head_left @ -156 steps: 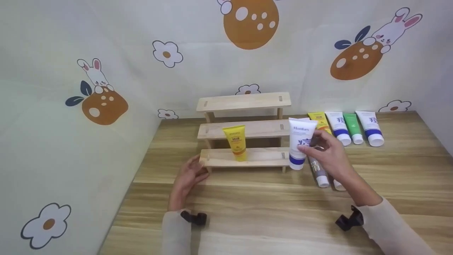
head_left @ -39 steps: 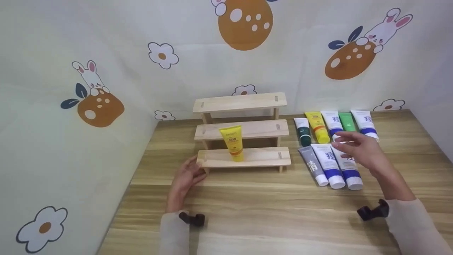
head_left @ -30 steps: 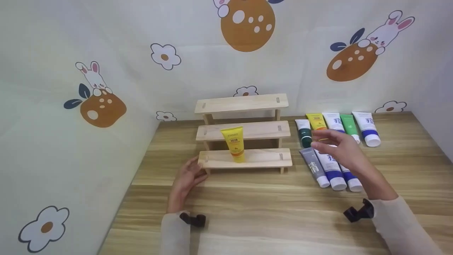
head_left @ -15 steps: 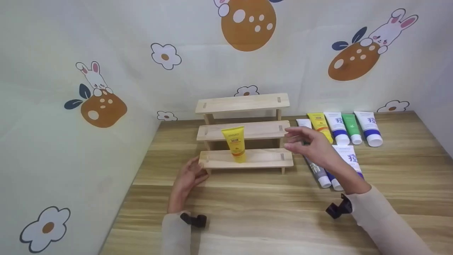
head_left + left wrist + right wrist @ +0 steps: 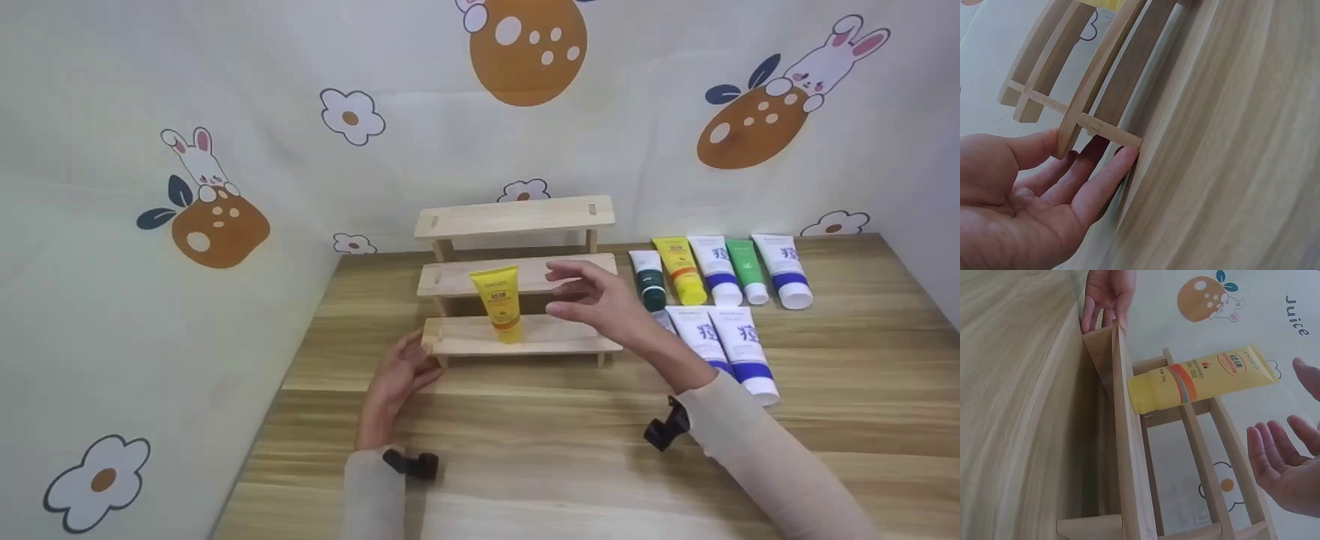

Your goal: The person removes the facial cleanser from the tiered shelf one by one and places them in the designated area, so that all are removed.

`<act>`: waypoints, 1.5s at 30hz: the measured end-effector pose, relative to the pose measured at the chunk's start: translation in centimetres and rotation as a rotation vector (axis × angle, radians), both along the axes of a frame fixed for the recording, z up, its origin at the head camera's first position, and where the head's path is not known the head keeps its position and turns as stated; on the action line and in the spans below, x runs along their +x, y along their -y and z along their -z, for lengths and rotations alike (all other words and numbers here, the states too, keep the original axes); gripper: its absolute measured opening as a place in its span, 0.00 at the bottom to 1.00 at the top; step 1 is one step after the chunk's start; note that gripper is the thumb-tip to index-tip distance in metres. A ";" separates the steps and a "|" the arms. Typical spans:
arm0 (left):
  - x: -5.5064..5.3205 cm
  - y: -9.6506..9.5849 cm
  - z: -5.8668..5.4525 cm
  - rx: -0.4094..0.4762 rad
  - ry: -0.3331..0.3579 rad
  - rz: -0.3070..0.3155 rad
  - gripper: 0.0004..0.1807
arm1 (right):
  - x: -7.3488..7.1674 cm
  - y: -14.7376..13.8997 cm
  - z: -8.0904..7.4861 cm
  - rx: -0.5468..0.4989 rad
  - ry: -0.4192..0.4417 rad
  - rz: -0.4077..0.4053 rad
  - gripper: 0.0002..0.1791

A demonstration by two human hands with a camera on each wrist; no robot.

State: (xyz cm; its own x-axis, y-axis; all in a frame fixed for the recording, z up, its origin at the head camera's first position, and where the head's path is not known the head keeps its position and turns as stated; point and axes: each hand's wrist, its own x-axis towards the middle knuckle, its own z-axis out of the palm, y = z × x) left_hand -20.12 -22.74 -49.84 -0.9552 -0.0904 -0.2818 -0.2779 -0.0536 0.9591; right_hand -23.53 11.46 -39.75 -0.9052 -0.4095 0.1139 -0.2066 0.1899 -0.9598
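Note:
A three-tier wooden display stand (image 5: 555, 335) is set against the back wall. On its lowest step a yellow squeeze tube (image 5: 499, 304) stands upright on its cap. My left hand (image 5: 397, 379) holds the left end of that step; in the left wrist view the thumb (image 5: 1036, 147) touches the board's end and the other fingers reach to the leg beneath. Just right of the yellow tube, my right hand (image 5: 596, 300) hovers with fingers spread, holding nothing. The right wrist view shows a gap between it and the yellow tube (image 5: 1202, 382).
Right of the stand, tubes lie in two rows on the wood-grain table (image 5: 525, 450). The back row has a dark green one (image 5: 649, 283), a yellow one (image 5: 681, 270), white-and-blue ones (image 5: 781, 270) and a green one (image 5: 747, 271). White-and-blue tubes (image 5: 744, 349) and a partly hidden grey one lie in front.
The white-and-blue tube held earlier is back in the front row, released. My right hand has since moved left from above the tubes toward the yellow tube. The left hand has stayed put.

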 end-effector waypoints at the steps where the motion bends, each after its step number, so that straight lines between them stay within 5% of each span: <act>1: 0.0 0.0 0.0 0.000 0.000 0.002 0.25 | -0.1 0.4 0.1 -0.010 0.006 -0.004 0.37; 9: 0.0 0.0 0.1 0.002 -0.005 0.009 0.25 | -0.8 3.0 0.9 -0.089 0.039 -0.035 0.41; 25: 0.1 0.3 -0.1 0.017 0.000 0.006 0.25 | -1.3 5.9 2.0 -0.049 0.061 -0.031 0.32; 36: 0.0 0.1 -0.1 0.013 -0.009 0.021 0.26 | -1.8 7.1 2.0 0.014 0.122 0.075 0.30; 45: 0.0 0.3 -0.2 0.007 -0.003 0.020 0.27 | -1.2 6.8 2.5 -0.080 0.189 0.135 0.28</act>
